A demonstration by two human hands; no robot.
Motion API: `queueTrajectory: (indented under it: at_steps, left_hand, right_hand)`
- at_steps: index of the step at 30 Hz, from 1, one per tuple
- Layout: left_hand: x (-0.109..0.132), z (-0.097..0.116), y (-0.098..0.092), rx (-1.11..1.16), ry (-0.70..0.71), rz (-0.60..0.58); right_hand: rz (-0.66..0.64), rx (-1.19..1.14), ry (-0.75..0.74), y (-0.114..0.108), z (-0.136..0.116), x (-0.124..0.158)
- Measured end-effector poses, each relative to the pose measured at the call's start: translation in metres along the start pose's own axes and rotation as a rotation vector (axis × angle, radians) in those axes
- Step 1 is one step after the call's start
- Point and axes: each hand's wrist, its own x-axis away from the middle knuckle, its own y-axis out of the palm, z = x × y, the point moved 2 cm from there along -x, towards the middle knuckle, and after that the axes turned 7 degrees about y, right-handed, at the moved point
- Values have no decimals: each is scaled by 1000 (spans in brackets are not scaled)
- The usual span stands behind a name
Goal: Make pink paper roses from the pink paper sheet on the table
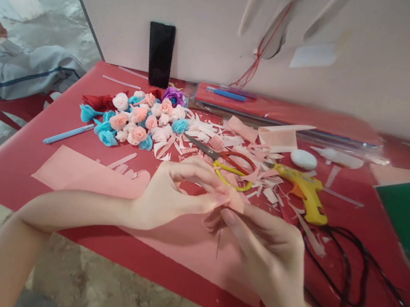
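Centrally, a pink paper piece [237, 200] sits pinched by closed fingertips of the left hand [178, 191], at its nine o'clock, and the right hand [270, 254], at five, with scissors [213, 154] at eleven and a glue gun [310, 191] at two.

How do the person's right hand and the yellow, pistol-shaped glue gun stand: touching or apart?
Apart. The head view shows red tabletop between the right hand and the yellow glue gun.
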Motion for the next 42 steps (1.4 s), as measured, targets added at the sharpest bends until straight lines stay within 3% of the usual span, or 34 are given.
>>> queueTrajectory:
  at_steps: [11,14,20,23,28,32,42]
  left_hand:
    - [1,2,2,-70,11,-36]
    - [3,0,2,-68,-45,-53]
    - [2,2,1,-75,-113,-53]
    - [-5,4,-2,48,-112,-71]
    - [-14,0,-2,135,-151,-235]
    - [-15,-2,1,123,-46,-329]
    - [-10,-7,1,150,30,-280]
  right_hand:
    - [68,192,-166,-2,-5,5]
    - [72,257,-189,-3,-5,6]
    - [78,179,-190,-8,-3,5]
    - [29,4,-98,-12,-4,2]
    - [-218,-347,160,-14,-3,-2]
    - [-325,-485,295,-8,-1,-5]
    - [-421,-601,446,-1,4,-5]
